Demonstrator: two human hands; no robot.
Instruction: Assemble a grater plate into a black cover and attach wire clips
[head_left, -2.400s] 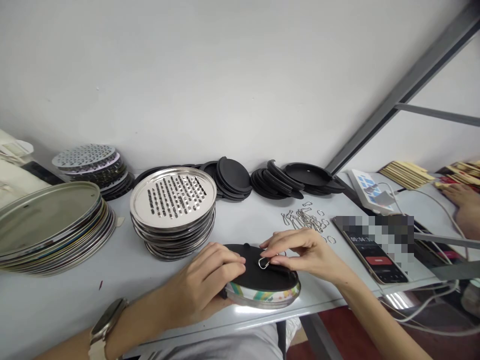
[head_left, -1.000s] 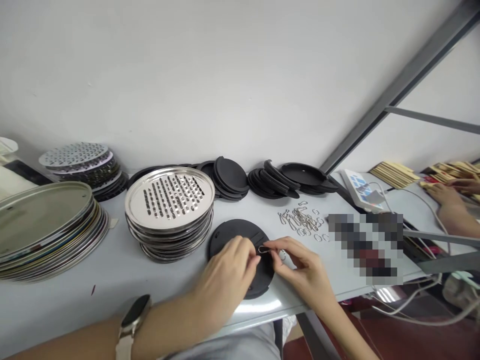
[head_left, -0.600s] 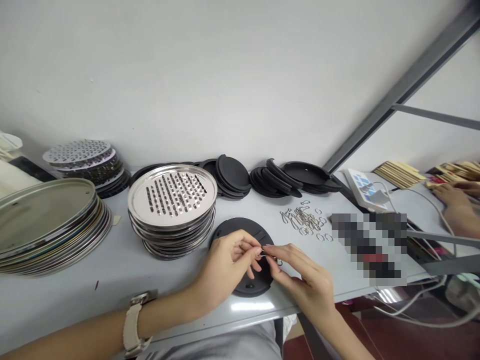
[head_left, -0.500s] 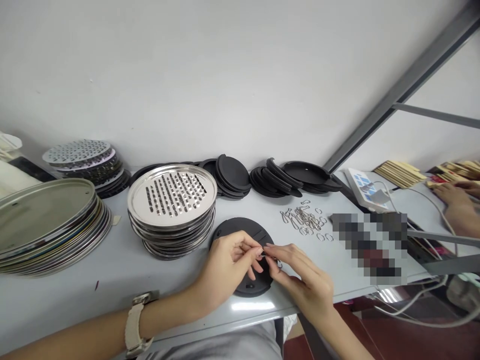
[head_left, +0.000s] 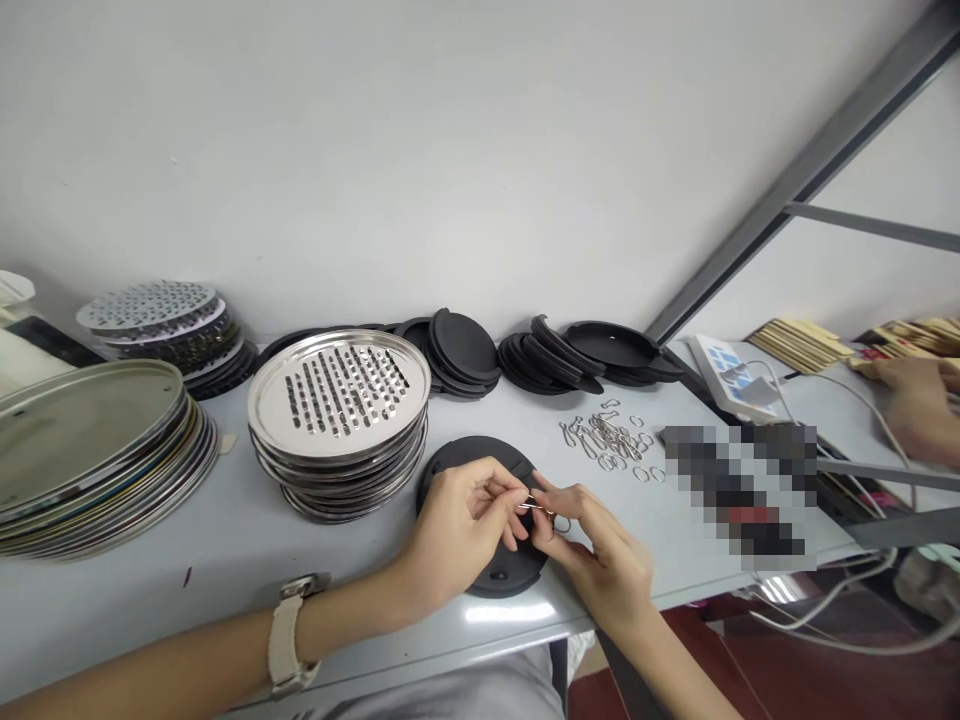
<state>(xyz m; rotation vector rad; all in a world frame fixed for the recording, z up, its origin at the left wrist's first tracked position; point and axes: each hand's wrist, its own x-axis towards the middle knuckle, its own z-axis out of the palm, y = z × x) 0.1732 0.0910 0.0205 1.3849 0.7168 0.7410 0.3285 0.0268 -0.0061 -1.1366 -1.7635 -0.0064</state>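
Over a black round plastic disc [head_left: 501, 577], my two hands meet at a thin silver metal clip [head_left: 535, 504] with a small ring [head_left: 562, 525] hanging from it. My left hand [head_left: 469, 525] pinches the clip's left end between thumb and index finger. On the other side, my right hand [head_left: 596, 550] is closed on the ring end with thumb and fingertips. Fingers hide part of the clip. To the right lies a loose pile of silver clips and rings [head_left: 611, 438].
Left of the disc is a stack of round metal graters [head_left: 341, 395]; farther left are stacked round plates [head_left: 90, 425] and perforated discs [head_left: 154, 305]. Black plastic discs [head_left: 465, 345] lean by the wall. A white power strip [head_left: 731, 380] and another person's hand [head_left: 919, 400] are at right.
My right hand has shifted slightly left and its index finger has lifted, showing more of the clip and ring. The other person's hand at far right has moved.
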